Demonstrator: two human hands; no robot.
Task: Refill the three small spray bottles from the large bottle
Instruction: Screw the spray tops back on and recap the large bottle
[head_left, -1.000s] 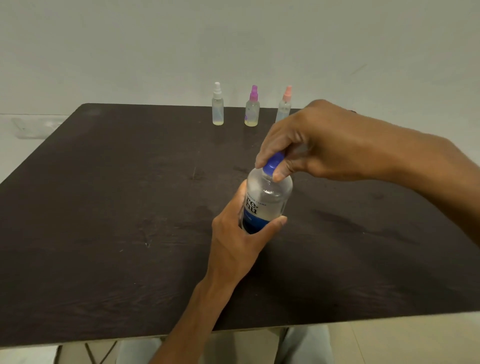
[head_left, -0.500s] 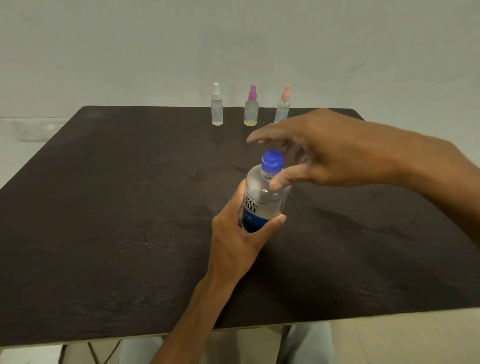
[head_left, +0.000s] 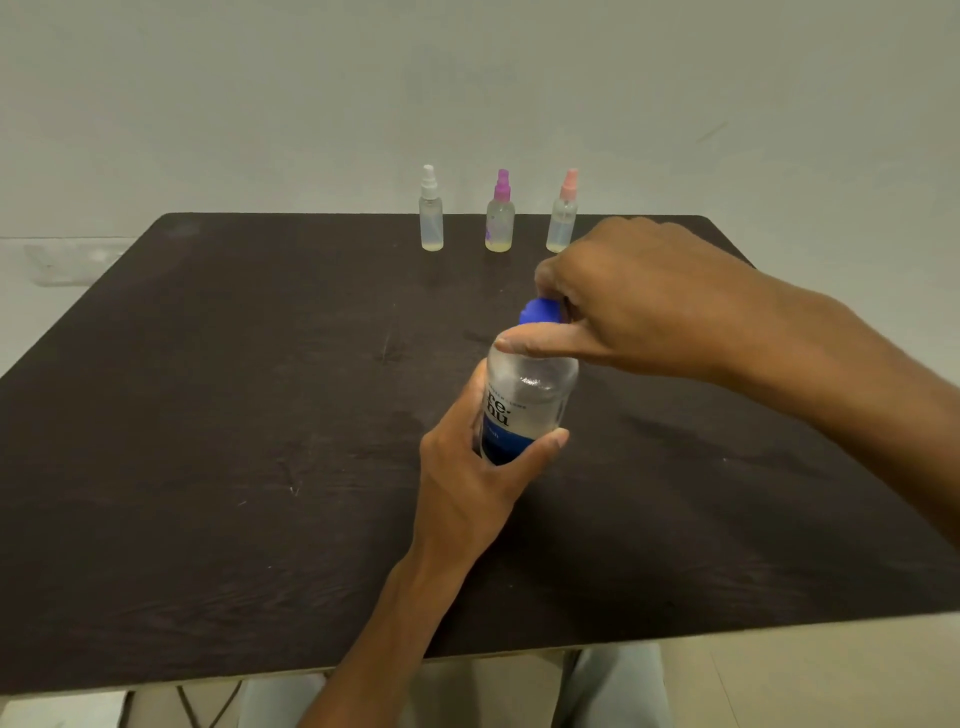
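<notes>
The large clear bottle (head_left: 530, 400) with a blue label stands upright on the dark table (head_left: 208, 415), near the middle. My left hand (head_left: 467, 478) is wrapped around its lower body. Its blue cap (head_left: 540, 312) sits on the neck, with the fingers of my right hand (head_left: 634, 301) closed around it from the right. Along the far edge stand three small spray bottles: one with a white top (head_left: 430, 218), one with a purple top (head_left: 500, 221) and one with a pink top (head_left: 562, 221). Each holds only a little yellowish liquid at the bottom.
A plain pale wall rises right behind the table's far edge. The near table edge runs across the bottom of the view, with my knees and the floor below it.
My right hand let go of the blue cap, opened briefly, and has now closed on it again in a new grip. The left hand and the bottle stayed put.
</notes>
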